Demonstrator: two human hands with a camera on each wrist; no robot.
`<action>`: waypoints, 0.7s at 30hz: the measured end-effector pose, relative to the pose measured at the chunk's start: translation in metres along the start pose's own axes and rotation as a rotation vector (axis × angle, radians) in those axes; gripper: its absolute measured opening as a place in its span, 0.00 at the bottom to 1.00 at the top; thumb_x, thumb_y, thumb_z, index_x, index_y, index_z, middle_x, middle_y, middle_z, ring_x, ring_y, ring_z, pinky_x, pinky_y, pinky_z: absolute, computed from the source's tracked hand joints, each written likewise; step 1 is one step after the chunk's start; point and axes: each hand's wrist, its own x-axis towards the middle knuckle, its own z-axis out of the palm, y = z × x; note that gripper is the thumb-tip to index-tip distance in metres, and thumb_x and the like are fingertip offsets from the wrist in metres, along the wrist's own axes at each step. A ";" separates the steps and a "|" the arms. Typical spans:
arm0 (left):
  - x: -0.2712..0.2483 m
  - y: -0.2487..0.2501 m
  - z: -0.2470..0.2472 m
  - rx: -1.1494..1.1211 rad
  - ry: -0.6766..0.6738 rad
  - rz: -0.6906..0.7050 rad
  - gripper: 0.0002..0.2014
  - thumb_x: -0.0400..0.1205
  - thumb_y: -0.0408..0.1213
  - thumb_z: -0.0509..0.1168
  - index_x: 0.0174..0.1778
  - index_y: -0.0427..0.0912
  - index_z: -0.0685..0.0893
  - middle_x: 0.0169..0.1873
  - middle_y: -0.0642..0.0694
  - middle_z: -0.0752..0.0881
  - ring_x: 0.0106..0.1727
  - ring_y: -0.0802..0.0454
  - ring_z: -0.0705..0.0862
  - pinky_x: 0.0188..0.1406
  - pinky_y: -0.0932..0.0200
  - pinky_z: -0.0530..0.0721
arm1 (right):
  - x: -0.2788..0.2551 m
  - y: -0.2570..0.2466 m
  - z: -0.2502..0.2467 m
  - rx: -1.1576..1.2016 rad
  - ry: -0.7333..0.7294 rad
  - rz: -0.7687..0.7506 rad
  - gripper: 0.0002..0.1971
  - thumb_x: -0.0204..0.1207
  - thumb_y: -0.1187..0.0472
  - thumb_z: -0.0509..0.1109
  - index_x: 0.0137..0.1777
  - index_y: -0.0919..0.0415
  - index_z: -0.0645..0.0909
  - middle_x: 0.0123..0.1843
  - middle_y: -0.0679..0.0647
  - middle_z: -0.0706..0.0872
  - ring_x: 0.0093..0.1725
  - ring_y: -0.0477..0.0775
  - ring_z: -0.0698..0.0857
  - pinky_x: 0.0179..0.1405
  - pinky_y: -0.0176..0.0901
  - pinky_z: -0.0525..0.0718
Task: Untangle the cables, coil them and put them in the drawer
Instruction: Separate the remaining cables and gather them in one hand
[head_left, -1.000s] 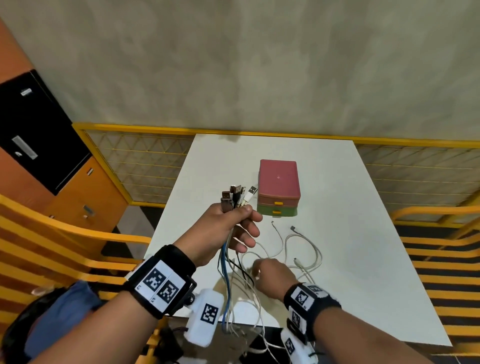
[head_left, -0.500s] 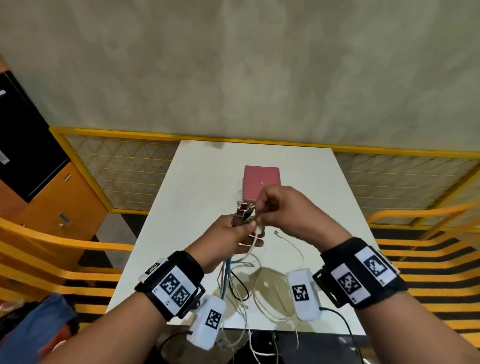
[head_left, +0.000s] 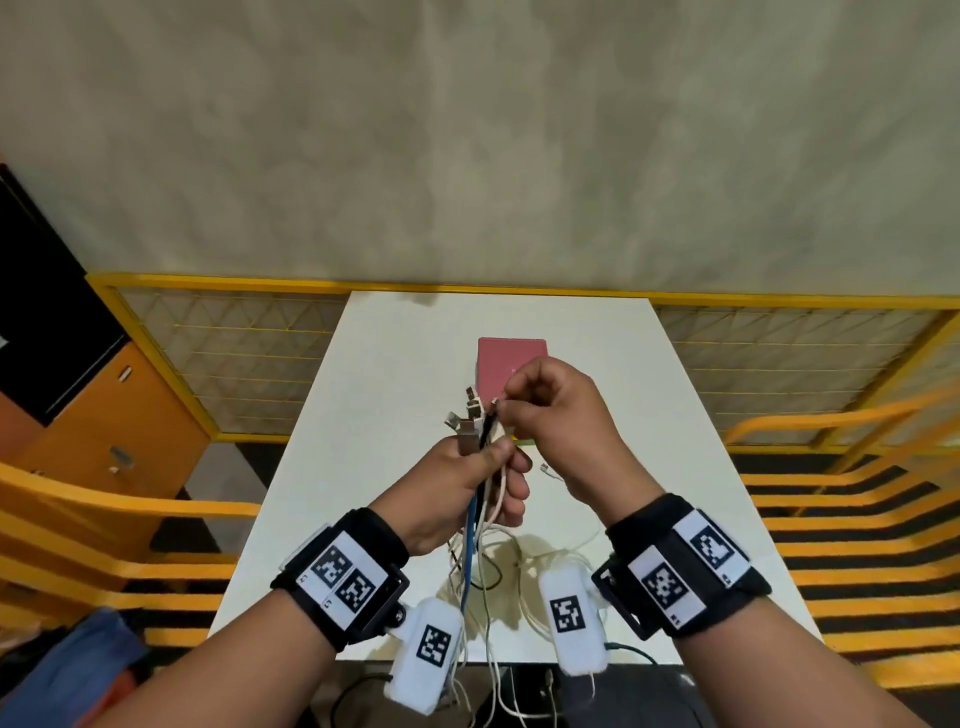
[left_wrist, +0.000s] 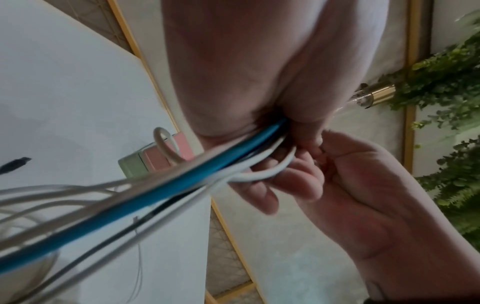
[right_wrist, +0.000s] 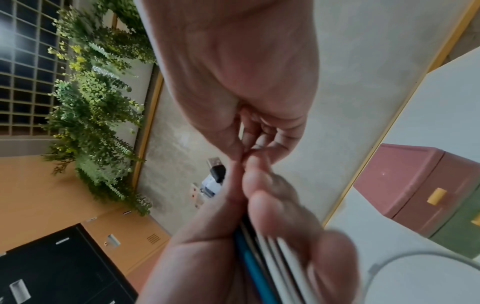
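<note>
Left hand: the left hand (head_left: 470, 486) is closed in a fist round a bundle of thin white, blue and black cables (head_left: 477, 514), held upright above the white worktop (head_left: 395, 374), their metal plug ends (head_left: 467, 423) fanned out above the thumb.
Right hand: the right hand (head_left: 553, 410) pinches one small plug end between thumb and fingertips, just beside the other plugs.
Cables' whereabouts: below the fist the strands hang in slack, crossing loops onto the near part of the worktop, some trailing over its front edge.
Drawer: the small plastic drawer box with a pink top and green lower tier (right_wrist: 426, 185) stands farther back on the worktop, its yellow handles showing and its drawers apparently closed.
Step in hand: probably adding this end to the gathered plugs, or singling out one cable; which cannot be told.
Doing it well: the left hand's hold should likely ease just enough for one strand to slide, drawn slowly along its own length.
Risk: a sharp tug could tighten the loops below into knots.
</note>
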 end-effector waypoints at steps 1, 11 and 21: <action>0.001 0.003 0.000 -0.037 0.040 0.026 0.16 0.89 0.40 0.56 0.46 0.33 0.83 0.31 0.39 0.87 0.30 0.45 0.86 0.40 0.47 0.87 | -0.001 0.002 -0.002 0.020 0.048 0.006 0.10 0.74 0.74 0.71 0.40 0.57 0.80 0.39 0.56 0.86 0.37 0.51 0.84 0.36 0.46 0.83; -0.005 0.019 -0.024 0.016 0.203 0.154 0.17 0.89 0.41 0.55 0.50 0.35 0.86 0.40 0.37 0.90 0.40 0.42 0.89 0.49 0.42 0.88 | -0.024 0.032 0.008 0.177 -0.335 0.297 0.15 0.63 0.61 0.77 0.50 0.55 0.82 0.34 0.54 0.79 0.29 0.48 0.76 0.28 0.40 0.71; -0.019 0.017 -0.026 0.205 0.232 0.266 0.15 0.87 0.40 0.59 0.45 0.41 0.90 0.40 0.52 0.92 0.45 0.57 0.88 0.47 0.61 0.85 | -0.030 0.044 0.042 0.018 -0.088 0.075 0.14 0.68 0.59 0.77 0.54 0.50 0.86 0.27 0.42 0.70 0.27 0.42 0.69 0.31 0.40 0.70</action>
